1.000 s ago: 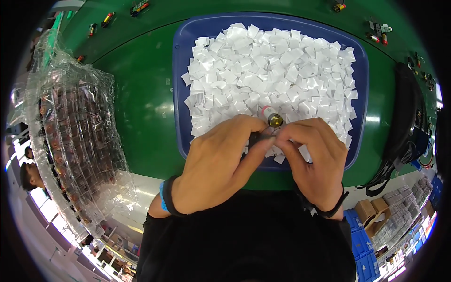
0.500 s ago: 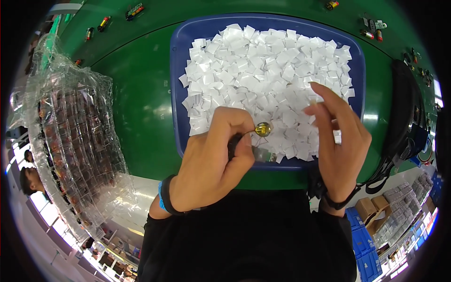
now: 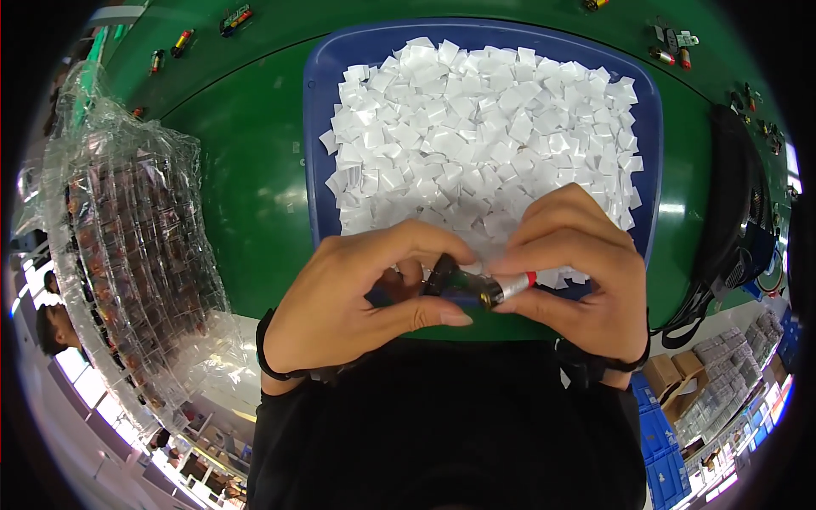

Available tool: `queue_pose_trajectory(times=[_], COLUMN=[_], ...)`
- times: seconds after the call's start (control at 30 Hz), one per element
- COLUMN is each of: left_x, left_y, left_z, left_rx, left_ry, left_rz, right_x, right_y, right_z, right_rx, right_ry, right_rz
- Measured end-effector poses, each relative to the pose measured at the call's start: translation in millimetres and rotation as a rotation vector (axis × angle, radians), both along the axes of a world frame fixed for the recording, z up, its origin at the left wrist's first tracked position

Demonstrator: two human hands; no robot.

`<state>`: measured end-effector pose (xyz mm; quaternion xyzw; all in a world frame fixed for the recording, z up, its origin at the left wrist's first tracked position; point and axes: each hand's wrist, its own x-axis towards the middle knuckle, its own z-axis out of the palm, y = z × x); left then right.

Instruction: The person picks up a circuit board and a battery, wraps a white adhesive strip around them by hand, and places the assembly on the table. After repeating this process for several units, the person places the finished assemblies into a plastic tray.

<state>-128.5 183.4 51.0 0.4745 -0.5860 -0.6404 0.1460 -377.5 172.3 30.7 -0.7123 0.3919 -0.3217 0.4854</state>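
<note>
Both my hands meet over the near edge of the blue tray [image 3: 316,200], which is heaped with small white paper-like squares [image 3: 476,127]. Between the thumb and fingers of my right hand [image 3: 586,272] is a short silver cylinder [image 3: 514,286] with a red end and a dark, yellowish other end. My left hand [image 3: 340,297] curls around a small black piece [image 3: 440,276], which is smeared by motion. The black piece lies against or very close to the cylinder; whether they are joined I cannot tell.
Left of the tray stands a clear plastic bag [image 3: 140,246] of dark small items in rows. Several small battery-like parts [image 3: 182,42] lie on the green table [image 3: 246,170]. A black bag [image 3: 727,212] rests at the right. Blue crates [image 3: 659,433] stand below.
My right hand has come down and left to my left hand and now pinches the silver cylinder. My left hand has turned, and the glassy dome it showed is no longer seen.
</note>
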Motion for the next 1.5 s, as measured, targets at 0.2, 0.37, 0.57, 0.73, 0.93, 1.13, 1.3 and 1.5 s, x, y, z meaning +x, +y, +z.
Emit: queue_pose_trajectory(times=[0.2, 0.37, 0.57, 0.73, 0.93, 1.13, 1.3, 1.5], left_x=[-1.0, -0.3, -5.7, -6.8, -0.6, -12.7, -13.3, -10.7], left_y=[-0.6, 0.0, -10.1, -20.2, -25.7, -15.6, -8.6, -10.2], left_z=[-4.0, -13.8, -9.1, -3.4, -5.9, -7.4, -7.9, -8.8], left_rx=[-0.103, -0.024, 0.280, 0.505, 0.648, 0.439, 0.407, 0.374], left_ry=[0.020, 0.268, 0.485, 0.431, 0.533, 0.405, 0.320, 0.313], left_rz=[0.101, 0.203, 0.302, 0.294, 0.181, 0.241, 0.240, 0.150], right_x=[6.9, 13.8, 19.7, 22.0, 24.7, 26.4, 23.3, 21.1], right_y=[3.2, 11.7, 15.4, 18.6, 21.0, 21.1, 18.9, 16.2], right_z=[1.6, 2.0, 2.3, -10.7, -6.8, -11.5, -5.5, -3.7], right_rx=[-0.189, -0.068, -0.322, -0.520, -0.541, -0.543, -0.525, -0.497], right_ry=[0.070, -0.129, -0.034, 0.072, 0.023, 0.000, 0.078, 0.091], right_rz=[0.049, 0.055, -0.040, -0.071, -0.129, -0.203, -0.175, -0.164])
